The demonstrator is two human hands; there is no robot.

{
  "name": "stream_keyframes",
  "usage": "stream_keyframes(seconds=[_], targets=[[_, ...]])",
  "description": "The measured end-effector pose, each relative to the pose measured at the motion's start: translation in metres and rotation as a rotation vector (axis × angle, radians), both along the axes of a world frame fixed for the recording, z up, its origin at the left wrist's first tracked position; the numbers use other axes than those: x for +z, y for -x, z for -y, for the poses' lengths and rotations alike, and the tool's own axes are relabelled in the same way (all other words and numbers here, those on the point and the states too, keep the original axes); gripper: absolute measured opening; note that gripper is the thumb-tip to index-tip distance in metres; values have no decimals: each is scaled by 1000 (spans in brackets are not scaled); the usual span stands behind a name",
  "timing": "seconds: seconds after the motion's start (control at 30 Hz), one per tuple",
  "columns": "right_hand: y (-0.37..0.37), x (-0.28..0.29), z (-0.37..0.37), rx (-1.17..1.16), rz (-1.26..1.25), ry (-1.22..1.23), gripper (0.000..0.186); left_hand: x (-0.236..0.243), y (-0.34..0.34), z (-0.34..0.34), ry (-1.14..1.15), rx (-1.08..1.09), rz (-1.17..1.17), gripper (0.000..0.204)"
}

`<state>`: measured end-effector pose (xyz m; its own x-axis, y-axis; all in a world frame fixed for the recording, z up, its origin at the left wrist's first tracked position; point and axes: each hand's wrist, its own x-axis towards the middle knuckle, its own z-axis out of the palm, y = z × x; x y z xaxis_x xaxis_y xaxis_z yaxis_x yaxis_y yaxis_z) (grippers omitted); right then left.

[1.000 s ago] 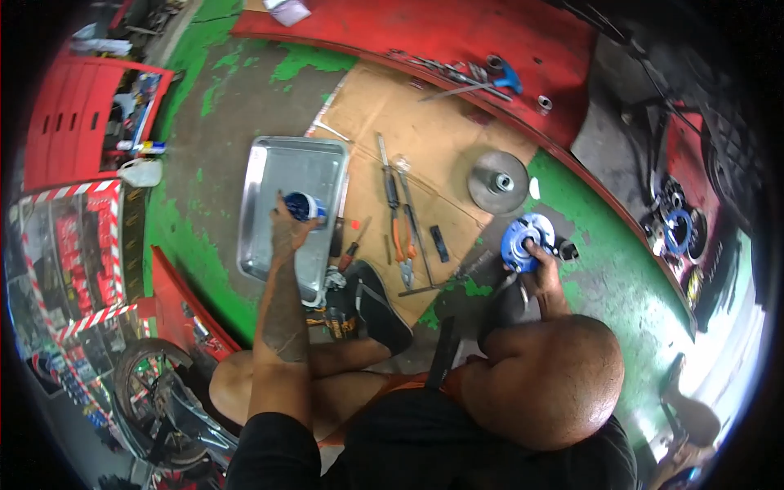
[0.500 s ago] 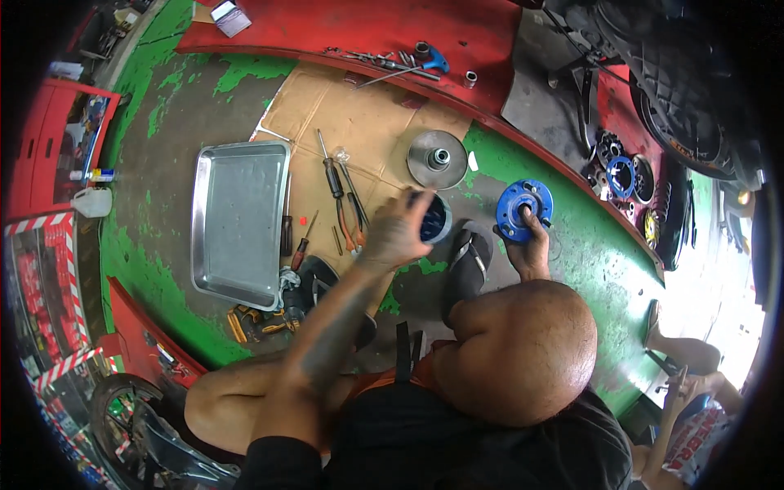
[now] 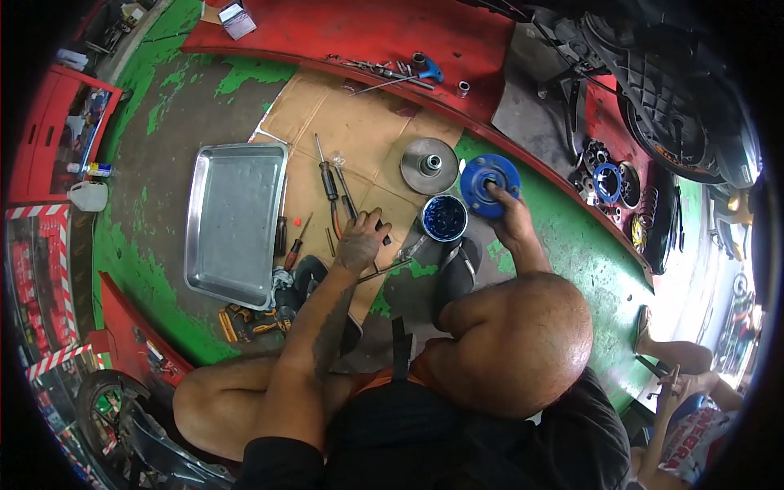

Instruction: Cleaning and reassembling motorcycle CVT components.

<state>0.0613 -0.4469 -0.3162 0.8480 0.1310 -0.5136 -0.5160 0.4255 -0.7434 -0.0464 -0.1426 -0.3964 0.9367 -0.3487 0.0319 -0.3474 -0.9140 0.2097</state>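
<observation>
My right hand [image 3: 513, 219] grips a blue round plate [image 3: 485, 173] at its centre, thumb on the hub. Just left of it stands an open round tub of dark blue grease [image 3: 445, 219]. Behind the tub sits a grey metal pulley disc [image 3: 419, 170] with a raised hub. My left hand [image 3: 361, 242] is low over the cardboard with its fingers curled down. A small dark piece shows by its fingertips; what it grips is hidden. Orange-handled pliers [image 3: 336, 219] lie beside that hand, next to a black-handled screwdriver [image 3: 329, 181]. A metal rod [image 3: 390, 269] lies near my wrist.
An empty-looking metal tray [image 3: 234, 224] lies left of the cardboard [image 3: 302, 110]. A red-handled screwdriver [image 3: 294, 255] and a yellow-black power drill [image 3: 237, 323] are near my left foot. Along the red platform [image 3: 327, 28] are a blue T-handle tool [image 3: 431, 73], sockets and loose parts.
My left hand has left the tub and moved left and down to the tools, uncovering the grease. My right hand has carried the blue plate left and up, closer to the tub and pulley disc.
</observation>
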Motion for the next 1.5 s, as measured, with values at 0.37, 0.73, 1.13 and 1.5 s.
stream_keyframes(seconds=[0.37, 0.73, 1.13, 1.5], targets=[[-50, 72, -70, 556, 51, 187, 49, 79, -36, -94, 49, -316, -194, 16], [-48, 61, -282, 1237, 202, 433, 63, 62, 116, -328, 312, 849, -498, 32], [35, -91, -481, 961, -50, 342, 63, 14, 144, -257, 400, 1110, 121, 52], [23, -87, -476, 1023, 274, 543, 76, -24, 233, -313, 357, 1736, 54, 78]])
